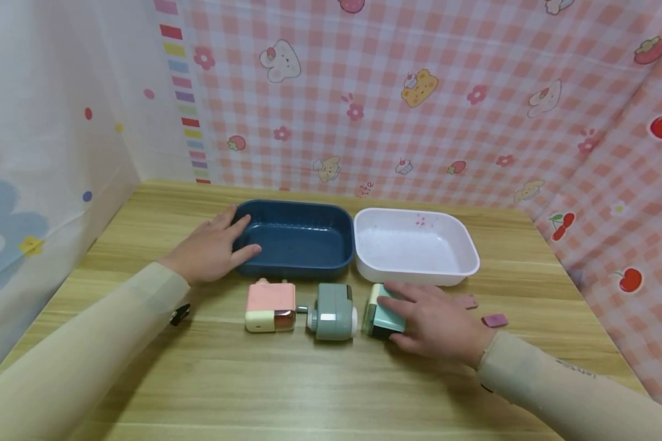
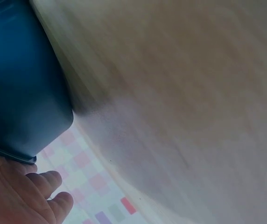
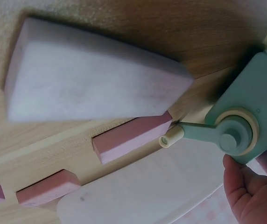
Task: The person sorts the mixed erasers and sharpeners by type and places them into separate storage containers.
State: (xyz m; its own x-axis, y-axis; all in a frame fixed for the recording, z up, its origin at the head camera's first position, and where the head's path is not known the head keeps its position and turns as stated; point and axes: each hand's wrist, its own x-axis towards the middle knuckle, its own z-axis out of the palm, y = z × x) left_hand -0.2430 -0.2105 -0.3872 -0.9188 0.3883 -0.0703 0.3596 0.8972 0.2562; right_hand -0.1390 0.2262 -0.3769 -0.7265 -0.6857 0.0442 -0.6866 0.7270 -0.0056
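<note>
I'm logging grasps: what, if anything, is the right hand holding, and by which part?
The right hand touches the mint sharpener at its far end; any grip is unclear.

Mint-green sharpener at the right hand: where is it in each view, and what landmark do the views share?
Head: the mint-green sharpener is just right of and below center, partly covered by the right hand.
Left wrist: not in it.
Right wrist: at the right edge, its crank pointing left.
Shared landmark: the wood-grain tabletop, in all three.
</note>
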